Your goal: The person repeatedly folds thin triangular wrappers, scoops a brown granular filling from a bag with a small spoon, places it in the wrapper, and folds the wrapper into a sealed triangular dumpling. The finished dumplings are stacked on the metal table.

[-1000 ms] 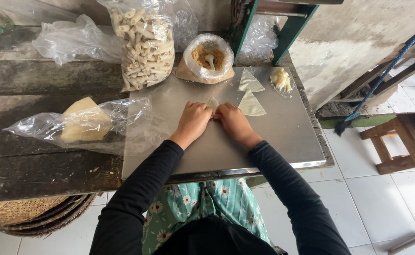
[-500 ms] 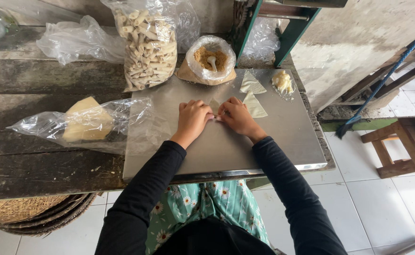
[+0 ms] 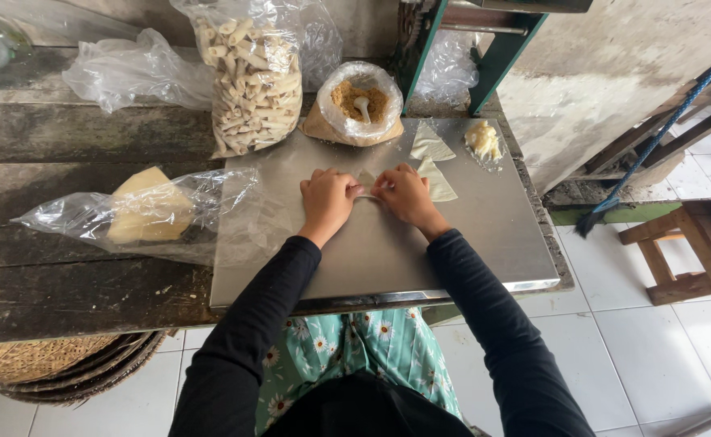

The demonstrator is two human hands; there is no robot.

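Observation:
My left hand (image 3: 327,197) and my right hand (image 3: 401,193) meet over a small pale dough wrapper (image 3: 366,180) on a steel sheet (image 3: 388,251). Both hands pinch the wrapper between their fingertips; most of it is hidden under my fingers. Two more triangular wrappers (image 3: 430,144) lie just beyond my right hand. A clear bag of brown crumbly filling (image 3: 360,101) with a small spoon in it stands behind my hands.
A tall bag of rolled pastries (image 3: 252,77) stands at the back left. A bag holding a yellow stack of wrappers (image 3: 149,212) lies on the dark wooden table. A lump of pale dough (image 3: 484,140) sits far right. Woven baskets (image 3: 56,360) and a wooden stool (image 3: 691,251) flank the table.
Both hands have stayed together on the wrapper, shifting only slightly as the fingers work it. Nothing else has moved.

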